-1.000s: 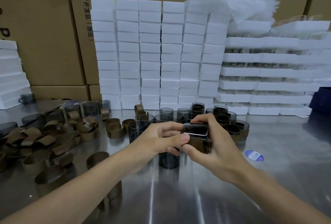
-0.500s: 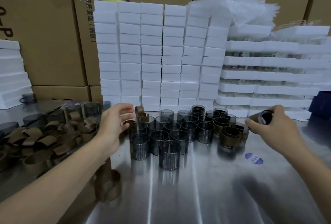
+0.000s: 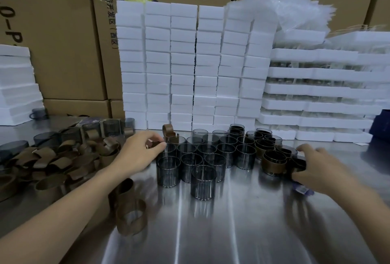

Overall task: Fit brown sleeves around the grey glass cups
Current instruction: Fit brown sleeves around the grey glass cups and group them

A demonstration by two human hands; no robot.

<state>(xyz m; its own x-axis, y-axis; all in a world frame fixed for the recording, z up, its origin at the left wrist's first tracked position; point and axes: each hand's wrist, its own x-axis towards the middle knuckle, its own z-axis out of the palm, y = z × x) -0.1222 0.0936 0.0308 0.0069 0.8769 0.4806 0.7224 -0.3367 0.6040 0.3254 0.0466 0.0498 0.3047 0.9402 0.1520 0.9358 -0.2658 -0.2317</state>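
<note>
A cluster of bare grey glass cups [image 3: 203,181] stands mid-table. To its right stand several cups wearing brown sleeves [image 3: 274,163]. My right hand [image 3: 316,168] grips one sleeved cup [image 3: 298,164] low on the table, right beside that group. My left hand [image 3: 137,154] reaches to the left edge of the bare cups and pinches a small brown sleeve [image 3: 153,144] between thumb and fingers. A heap of loose brown sleeves [image 3: 52,158] lies at the left.
Two loose sleeves [image 3: 130,219] lie under my left forearm on the steel table [image 3: 232,232]. White foam blocks [image 3: 190,63] and foam trays [image 3: 316,94] are stacked behind the cups, with cardboard boxes [image 3: 63,31] beyond. A blue sticker [image 3: 302,190] peeks from under my right hand.
My hands parted from the middle. The right carried the sleeved cup rightward and lowered it to the sleeved group. The left reached to the left and closed on a brown sleeve.
</note>
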